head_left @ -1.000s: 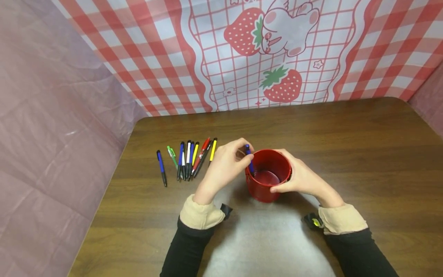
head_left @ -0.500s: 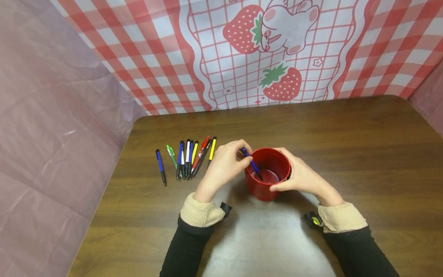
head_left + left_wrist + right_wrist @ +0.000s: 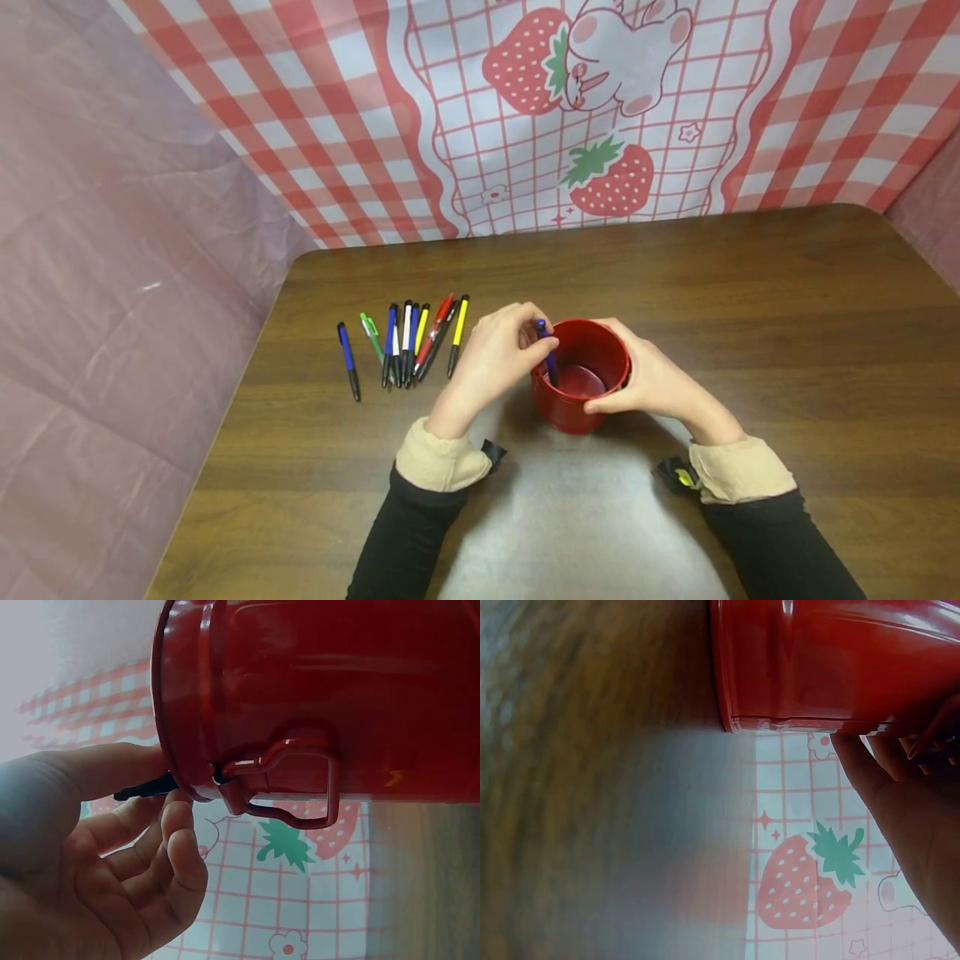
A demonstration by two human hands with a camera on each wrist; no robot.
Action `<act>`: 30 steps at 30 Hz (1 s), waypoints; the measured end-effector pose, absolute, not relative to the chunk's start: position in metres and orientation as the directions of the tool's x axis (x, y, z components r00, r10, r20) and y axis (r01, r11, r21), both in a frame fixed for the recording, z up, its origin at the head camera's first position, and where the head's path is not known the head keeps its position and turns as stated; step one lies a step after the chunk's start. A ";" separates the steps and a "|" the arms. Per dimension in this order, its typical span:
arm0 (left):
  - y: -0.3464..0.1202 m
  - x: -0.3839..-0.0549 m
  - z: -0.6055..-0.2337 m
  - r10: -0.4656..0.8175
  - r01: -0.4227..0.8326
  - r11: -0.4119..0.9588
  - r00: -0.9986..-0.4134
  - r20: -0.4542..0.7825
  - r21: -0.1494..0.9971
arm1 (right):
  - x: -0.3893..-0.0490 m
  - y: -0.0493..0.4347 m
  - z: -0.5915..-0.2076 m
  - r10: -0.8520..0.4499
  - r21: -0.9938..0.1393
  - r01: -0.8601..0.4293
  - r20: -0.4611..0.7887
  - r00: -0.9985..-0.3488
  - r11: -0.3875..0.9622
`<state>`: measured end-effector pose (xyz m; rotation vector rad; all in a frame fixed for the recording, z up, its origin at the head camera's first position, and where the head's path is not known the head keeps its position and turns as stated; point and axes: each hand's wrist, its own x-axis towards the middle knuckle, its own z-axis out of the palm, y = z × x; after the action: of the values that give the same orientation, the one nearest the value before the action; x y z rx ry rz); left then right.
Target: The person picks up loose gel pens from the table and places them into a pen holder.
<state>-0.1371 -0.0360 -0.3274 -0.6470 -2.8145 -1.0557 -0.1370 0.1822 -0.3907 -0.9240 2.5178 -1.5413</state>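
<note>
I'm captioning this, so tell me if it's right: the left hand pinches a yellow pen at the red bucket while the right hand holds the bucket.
The pen's colour is wrong: the head view shows the left hand pinching a blue pen at the red bucket. The right hand does hold the bucket.

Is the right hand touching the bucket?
Touching. The head view shows the right hand gripping the bucket, with the thumb against its near side.
</note>
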 end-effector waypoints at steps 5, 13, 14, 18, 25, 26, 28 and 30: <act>-0.035 -0.136 -0.327 0.357 0.390 0.667 -0.915 0.187 0.635 | -0.137 0.182 -0.390 -0.514 -0.829 -0.458 0.254 -0.820 0.322; -0.032 -0.137 -0.327 0.358 0.381 0.657 -0.917 0.176 0.651 | -0.138 0.184 -0.392 -0.510 -0.826 -0.459 0.255 -0.822 0.327; -0.032 -0.137 -0.328 0.359 0.381 0.656 -0.917 0.175 0.651 | -0.137 0.184 -0.392 -0.509 -0.825 -0.459 0.255 -0.822 0.329; -0.033 -0.136 -0.327 0.357 0.375 0.648 -0.918 0.171 0.663 | -0.134 0.182 -0.386 -0.505 -0.819 -0.458 0.249 -0.827 0.346; -0.039 -0.138 -0.326 0.327 0.370 0.659 -0.925 0.194 0.655 | -0.127 0.175 -0.369 -0.504 -0.821 -0.454 0.245 -0.828 0.347; -0.040 -0.139 -0.325 0.321 0.370 0.657 -0.926 0.201 0.656 | -0.127 0.175 -0.370 -0.505 -0.822 -0.455 0.248 -0.827 0.342; -0.042 -0.139 -0.325 0.310 0.371 0.650 -0.926 0.214 0.664 | -0.129 0.176 -0.375 -0.505 -0.824 -0.455 0.250 -0.826 0.337; -0.044 -0.140 -0.324 0.302 0.368 0.645 -0.928 0.219 0.670 | -0.132 0.179 -0.381 -0.507 -0.831 -0.447 0.243 -0.827 0.330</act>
<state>-0.1403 -0.0441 -0.3240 -0.5645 -2.7700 -1.1568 -0.1324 0.1787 -0.3815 -0.9021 2.5123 -1.5388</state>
